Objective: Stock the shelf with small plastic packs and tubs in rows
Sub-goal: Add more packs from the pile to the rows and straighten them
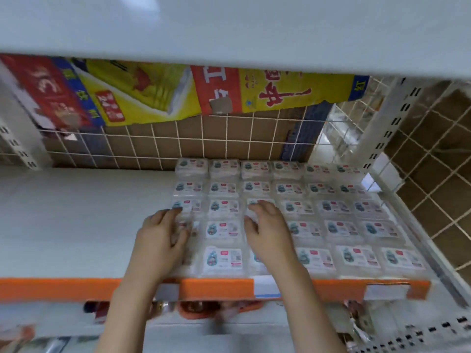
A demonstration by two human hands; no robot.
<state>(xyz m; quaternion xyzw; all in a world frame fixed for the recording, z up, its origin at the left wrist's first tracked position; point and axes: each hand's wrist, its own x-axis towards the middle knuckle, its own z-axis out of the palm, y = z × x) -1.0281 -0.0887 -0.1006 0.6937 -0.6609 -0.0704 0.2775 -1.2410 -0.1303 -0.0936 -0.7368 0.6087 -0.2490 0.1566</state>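
Note:
Small clear plastic packs with white and teal labels fill the right half of the white shelf in several neat rows. My left hand rests flat on the packs of the leftmost column, fingers spread and touching their tops. My right hand lies over the third column, with its fingertips on a pack in the middle row. Between my hands a labelled pack shows. Neither hand curls round anything.
An upper shelf hangs low overhead. A wire grid back backs the shelf, with colourful cardboard behind it. An orange price rail edges the front. Brown tiled wall lies at right. Goods sit on the lower shelf.

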